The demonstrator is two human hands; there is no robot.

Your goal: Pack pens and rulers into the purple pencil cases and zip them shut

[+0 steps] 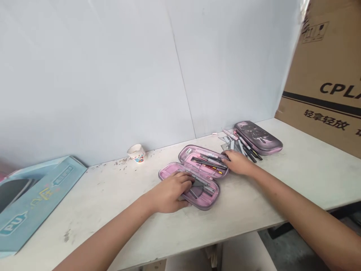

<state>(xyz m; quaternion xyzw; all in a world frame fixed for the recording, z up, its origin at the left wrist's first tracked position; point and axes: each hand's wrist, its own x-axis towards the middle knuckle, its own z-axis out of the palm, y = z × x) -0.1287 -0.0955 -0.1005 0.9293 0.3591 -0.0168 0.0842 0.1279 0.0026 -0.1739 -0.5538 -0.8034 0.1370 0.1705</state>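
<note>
A pink pencil case (172,168) lies unzipped and spread open on the table. My left hand (173,190) is closed over its near half, fingers curled inside and thumb at the near rim. Beside those fingers lie a dark translucent protractor (197,191) and rulers, partly covered by the hand. The far half holds several pens and pencils (210,162). At the right edge of that half, my right hand (235,162) is closed on the case's rim; its fingertips are partly hidden.
A closed dark pink pencil case (258,137) stands at the back right, with loose pens (248,150) and set squares (227,145) beside it. A paper cup (137,153) sits near the wall. A blue box (42,199) is at left, a large cardboard box (324,75) at right.
</note>
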